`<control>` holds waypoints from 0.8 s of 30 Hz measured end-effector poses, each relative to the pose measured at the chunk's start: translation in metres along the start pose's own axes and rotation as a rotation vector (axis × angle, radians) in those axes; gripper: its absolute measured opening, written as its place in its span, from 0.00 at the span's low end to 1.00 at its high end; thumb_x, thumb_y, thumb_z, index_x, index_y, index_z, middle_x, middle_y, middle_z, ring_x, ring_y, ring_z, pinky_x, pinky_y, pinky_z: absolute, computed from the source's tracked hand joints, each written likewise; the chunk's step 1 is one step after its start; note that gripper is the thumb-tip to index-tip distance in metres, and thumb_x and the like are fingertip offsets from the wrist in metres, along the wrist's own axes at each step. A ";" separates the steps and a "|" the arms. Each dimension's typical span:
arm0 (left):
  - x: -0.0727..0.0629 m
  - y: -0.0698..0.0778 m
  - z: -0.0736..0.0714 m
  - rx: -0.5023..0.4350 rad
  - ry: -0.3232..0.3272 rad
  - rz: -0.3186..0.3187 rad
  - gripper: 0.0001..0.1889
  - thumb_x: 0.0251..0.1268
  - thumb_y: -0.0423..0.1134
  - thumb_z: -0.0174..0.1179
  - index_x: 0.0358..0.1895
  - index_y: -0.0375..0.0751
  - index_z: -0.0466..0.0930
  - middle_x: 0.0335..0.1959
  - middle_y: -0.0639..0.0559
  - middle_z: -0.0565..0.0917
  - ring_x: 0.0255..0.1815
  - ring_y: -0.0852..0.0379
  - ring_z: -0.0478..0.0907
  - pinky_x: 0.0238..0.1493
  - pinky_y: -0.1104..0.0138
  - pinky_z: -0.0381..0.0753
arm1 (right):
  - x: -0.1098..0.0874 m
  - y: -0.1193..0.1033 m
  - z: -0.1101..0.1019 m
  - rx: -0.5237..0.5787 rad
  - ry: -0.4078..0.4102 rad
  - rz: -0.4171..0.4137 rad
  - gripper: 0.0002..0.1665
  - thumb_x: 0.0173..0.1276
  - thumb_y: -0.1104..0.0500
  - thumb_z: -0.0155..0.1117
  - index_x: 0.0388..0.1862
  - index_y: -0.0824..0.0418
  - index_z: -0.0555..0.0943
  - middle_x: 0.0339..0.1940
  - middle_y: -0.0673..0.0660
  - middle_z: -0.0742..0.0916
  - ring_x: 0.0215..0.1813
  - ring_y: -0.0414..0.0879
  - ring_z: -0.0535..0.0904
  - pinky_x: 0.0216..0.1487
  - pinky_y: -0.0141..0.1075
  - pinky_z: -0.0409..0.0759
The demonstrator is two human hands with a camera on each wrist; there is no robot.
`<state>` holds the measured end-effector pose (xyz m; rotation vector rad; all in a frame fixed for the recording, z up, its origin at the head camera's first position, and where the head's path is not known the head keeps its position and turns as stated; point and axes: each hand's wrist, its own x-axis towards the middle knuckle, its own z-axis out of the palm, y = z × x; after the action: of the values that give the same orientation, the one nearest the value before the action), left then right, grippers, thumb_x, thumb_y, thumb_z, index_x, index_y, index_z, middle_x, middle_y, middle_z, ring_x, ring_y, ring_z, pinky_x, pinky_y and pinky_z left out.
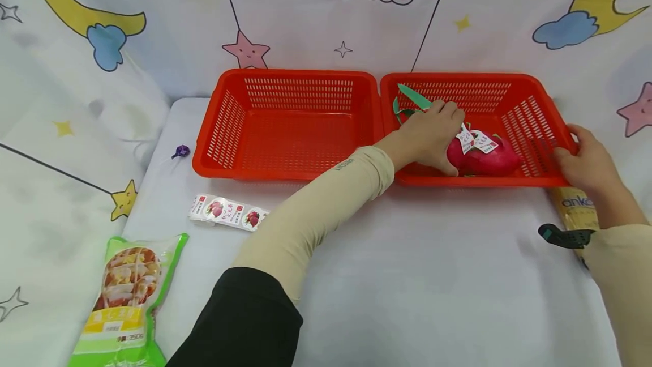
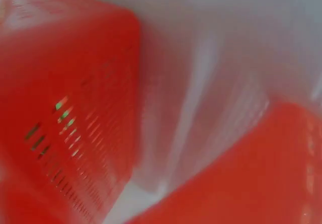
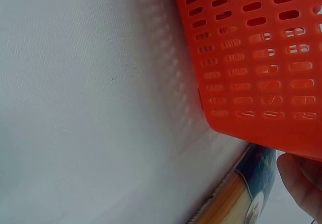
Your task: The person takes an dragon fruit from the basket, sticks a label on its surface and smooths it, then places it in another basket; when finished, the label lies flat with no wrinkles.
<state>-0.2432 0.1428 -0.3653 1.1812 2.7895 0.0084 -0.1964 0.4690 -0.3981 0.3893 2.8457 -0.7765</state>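
Two red baskets stand side by side in the head view. Inside the right basket [image 1: 530,181] lie pink dragon fruits [image 1: 491,157] with white labels, beside a green blade-like thing [image 1: 415,97]. My left hand [image 1: 430,135] reaches into this basket, its thumb and fingers curved round the left-hand dragon fruit [image 1: 455,153], which it partly hides. With my right hand [image 1: 591,160] I grip the right basket's right rim. The right wrist view shows that basket's slotted wall [image 3: 256,78] and part of my fingers. The left wrist view is blurred and shows only the baskets' walls [image 2: 95,108].
The left basket [image 1: 285,173] adjoins the right one. A strip of fruit stickers [image 1: 229,212] and a purple wrapped candy [image 1: 181,152] lie on the white table. A green food bag [image 1: 127,299] is at the front left; a yellow packet [image 1: 575,208] lies under my right arm.
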 end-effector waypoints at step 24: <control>-0.006 -0.004 0.019 -0.178 -0.132 -0.151 0.57 0.55 0.72 0.65 0.82 0.55 0.45 0.83 0.52 0.50 0.83 0.53 0.45 0.73 0.59 0.72 | -0.009 0.000 0.001 -0.075 -0.002 -0.052 0.46 0.82 0.45 0.38 0.83 0.65 0.33 0.69 0.83 0.62 0.59 0.76 0.65 0.56 0.73 0.73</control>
<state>-0.2399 0.1354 -0.3833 0.8948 2.6892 0.1563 -0.1875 0.4665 -0.3969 0.3042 2.8833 -0.6765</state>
